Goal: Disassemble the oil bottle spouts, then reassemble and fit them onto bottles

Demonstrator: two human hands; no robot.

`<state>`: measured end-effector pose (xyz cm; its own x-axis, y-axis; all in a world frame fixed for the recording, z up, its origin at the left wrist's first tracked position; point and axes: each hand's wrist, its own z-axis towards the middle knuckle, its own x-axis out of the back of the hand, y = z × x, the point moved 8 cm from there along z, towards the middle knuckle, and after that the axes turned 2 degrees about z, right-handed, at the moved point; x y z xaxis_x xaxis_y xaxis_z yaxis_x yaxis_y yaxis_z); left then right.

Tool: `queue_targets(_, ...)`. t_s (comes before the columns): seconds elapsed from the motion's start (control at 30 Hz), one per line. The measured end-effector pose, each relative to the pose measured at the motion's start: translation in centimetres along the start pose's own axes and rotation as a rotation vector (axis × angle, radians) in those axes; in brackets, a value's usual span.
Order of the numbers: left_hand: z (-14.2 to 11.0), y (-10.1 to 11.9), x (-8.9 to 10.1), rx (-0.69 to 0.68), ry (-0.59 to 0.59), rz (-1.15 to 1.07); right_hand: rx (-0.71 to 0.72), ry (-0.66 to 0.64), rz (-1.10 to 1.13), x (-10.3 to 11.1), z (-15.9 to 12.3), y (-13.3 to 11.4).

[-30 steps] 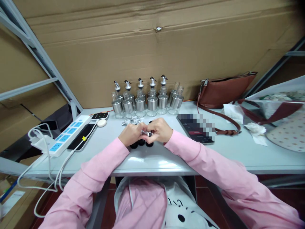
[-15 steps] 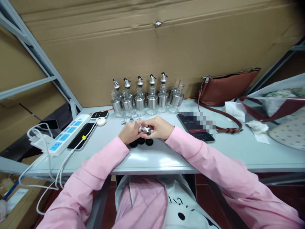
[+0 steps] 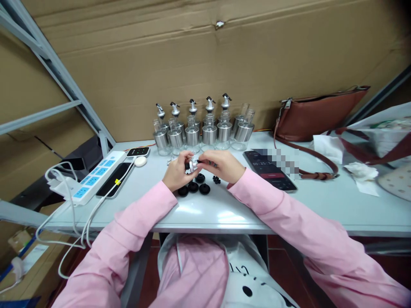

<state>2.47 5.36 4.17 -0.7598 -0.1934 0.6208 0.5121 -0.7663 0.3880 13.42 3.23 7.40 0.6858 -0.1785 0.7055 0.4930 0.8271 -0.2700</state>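
My left hand [image 3: 174,174] grips a silver and black bottle pourer [image 3: 193,166], held sideways just above the table. From the other side, the fingers of my right hand [image 3: 223,163] pinch its dark end; the exact contact is partly hidden by the fingertips. Below both hands lie several round black stoppers [image 3: 204,188]. A small cluster of black pieces [image 3: 216,179] sits under my right hand. Beyond my left hand, clear or silver parts [image 3: 170,161] are mostly covered by it.
Glass bottles with steel sleeves [image 3: 192,136] stand in two rows at the back, several rear ones topped with pourers [image 3: 210,102]. On the left are a power strip [image 3: 93,179], a phone [image 3: 111,182] and cables. Another phone [image 3: 272,173] and a brown bag [image 3: 317,115] are on the right.
My hands have turned the pourer from pointing toward me to lying sideways. My right hand has shifted right, uncovering the small black pieces and another stopper. The view has tilted slightly.
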Motion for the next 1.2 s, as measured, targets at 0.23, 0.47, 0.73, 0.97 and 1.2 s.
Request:
queue_targets(0.23, 0.5, 0.5, -0.2, 0.052, 0.008, -0.082, 0.292, 0.052, -0.365, 0.1, -0.3, -1.8)
queue_targets(0.47, 0.8, 0.2, -0.3, 0.116, -0.023, 0.147, 0.401, 0.146, -0.446, -0.5, -0.6, -2.5)
queue_targets(0.73, 1.9, 2.0, 0.0, 0.017, -0.002, 0.144, 0.369, 0.239, -0.462, 0.4, -1.1, -2.5)
queue_targets(0.97, 1.5, 2.6, -1.0, 0.011, 0.029, 0.196, 0.284, 0.303, -0.500, 1.9, -0.9, -1.8)
queue_targets(1.2, 1.2, 3.2, -0.8, -0.074, 0.071, 0.327, 0.137, 0.187, -0.518, 0.8, -0.4, -0.5)
